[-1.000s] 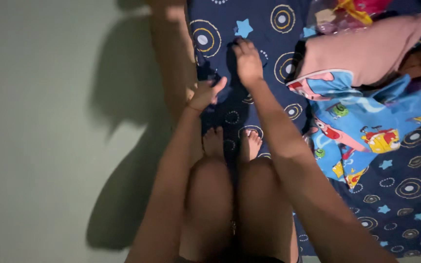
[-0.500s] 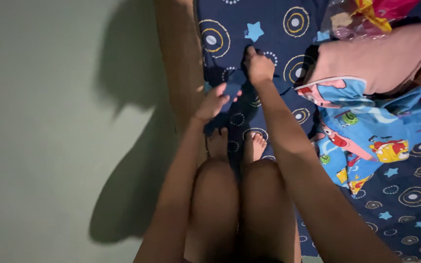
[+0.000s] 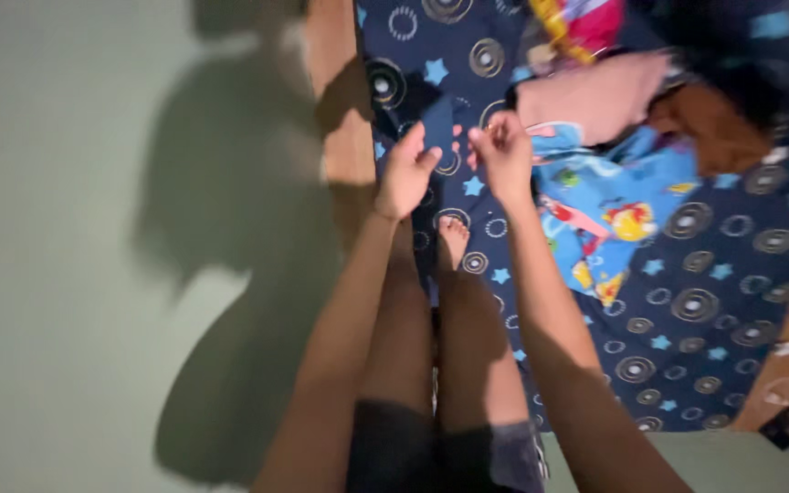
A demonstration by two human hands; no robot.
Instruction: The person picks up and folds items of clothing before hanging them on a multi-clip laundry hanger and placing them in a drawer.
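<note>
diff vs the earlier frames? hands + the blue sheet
Both hands came up off the bed: the left hand and right hand now sit level, each pinching a raised fold of the dark blue patterned sheet between them; earlier the right reached further ahead, pressing it down. The view also swung. The cartoon-print cloth and pink pillow lie as before.

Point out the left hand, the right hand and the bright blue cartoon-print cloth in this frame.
left hand point(image 3: 405, 173): head view, on the back of the hand.
right hand point(image 3: 504, 157): head view, on the back of the hand.
blue cartoon-print cloth point(image 3: 627, 187): head view, on its blue upper middle part.
</note>
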